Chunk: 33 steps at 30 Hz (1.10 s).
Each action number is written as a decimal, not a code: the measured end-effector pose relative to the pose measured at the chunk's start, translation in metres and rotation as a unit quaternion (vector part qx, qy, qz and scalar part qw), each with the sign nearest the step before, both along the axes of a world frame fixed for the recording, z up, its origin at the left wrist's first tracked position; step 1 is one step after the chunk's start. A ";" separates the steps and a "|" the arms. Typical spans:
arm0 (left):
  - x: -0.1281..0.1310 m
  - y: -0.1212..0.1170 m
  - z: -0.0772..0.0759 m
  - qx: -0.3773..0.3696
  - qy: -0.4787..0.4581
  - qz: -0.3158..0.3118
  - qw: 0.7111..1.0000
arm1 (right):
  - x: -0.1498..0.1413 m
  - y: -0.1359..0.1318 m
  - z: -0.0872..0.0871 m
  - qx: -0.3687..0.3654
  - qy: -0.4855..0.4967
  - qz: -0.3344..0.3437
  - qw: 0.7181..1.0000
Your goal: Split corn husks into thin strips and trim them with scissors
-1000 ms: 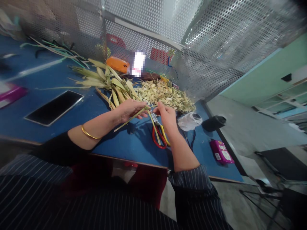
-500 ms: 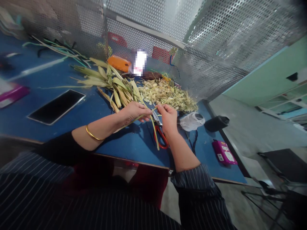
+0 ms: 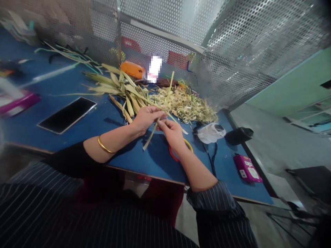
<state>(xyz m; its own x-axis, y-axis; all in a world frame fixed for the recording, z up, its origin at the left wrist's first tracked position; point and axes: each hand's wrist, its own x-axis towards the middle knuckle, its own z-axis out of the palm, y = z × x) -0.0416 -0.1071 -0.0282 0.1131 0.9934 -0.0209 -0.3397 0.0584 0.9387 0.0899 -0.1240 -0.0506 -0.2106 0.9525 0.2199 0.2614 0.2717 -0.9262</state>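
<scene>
My left hand [image 3: 148, 119] pinches narrow strips of dry corn husk [image 3: 149, 138], thumb and fingers pressed together. Close beside it, my right hand [image 3: 172, 132] grips the same strips where they cross. One strip end hangs down toward the table, another slants out to the right, and a third piece sticks up behind the hands. Red-handled scissors [image 3: 173, 155] lie under my right wrist, their blades hidden. Just beyond my left hand rests a bundle of corn husks [image 3: 130, 101], and to its right a heap of husk scraps [image 3: 190, 103].
On the blue table [image 3: 157, 165] are a dark-screened phone [image 3: 67, 115], an orange pack [image 3: 131, 70], a white spool of cord [image 3: 210, 132], a black spool [image 3: 238, 135] and a purple pack [image 3: 247, 168]. Behind stands a perforated metal screen [image 3: 160, 31].
The strips have turned between my fingers: the end that hung over the scissors now points down-left. My right hand has shifted lower and covers the scissors' blades. The view has swung slightly left.
</scene>
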 end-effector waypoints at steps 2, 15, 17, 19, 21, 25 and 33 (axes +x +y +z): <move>0.000 0.000 -0.001 -0.006 0.008 -0.004 1.000 | 0.000 0.001 -0.001 -0.021 0.045 -0.006 0.999; -0.002 0.003 -0.006 0.009 -0.016 -0.007 1.000 | -0.002 -0.001 0.001 -0.014 0.086 -0.005 0.996; -0.002 0.003 -0.007 0.018 -0.021 -0.003 1.000 | 0.000 -0.001 0.002 0.001 0.069 0.000 0.998; -0.001 0.003 -0.007 0.020 -0.031 0.011 0.999 | 0.001 -0.002 0.003 0.004 0.058 0.003 0.998; 0.000 0.002 -0.006 0.014 -0.038 0.033 0.999 | 0.000 -0.003 0.004 0.005 0.053 0.005 0.999; 0.000 0.002 -0.005 0.001 -0.028 0.056 0.998 | 0.000 -0.006 0.006 0.008 0.035 0.003 0.999; -0.012 0.007 0.005 -0.012 -0.067 -0.056 0.996 | 0.009 -0.001 0.014 0.052 0.002 -0.067 0.996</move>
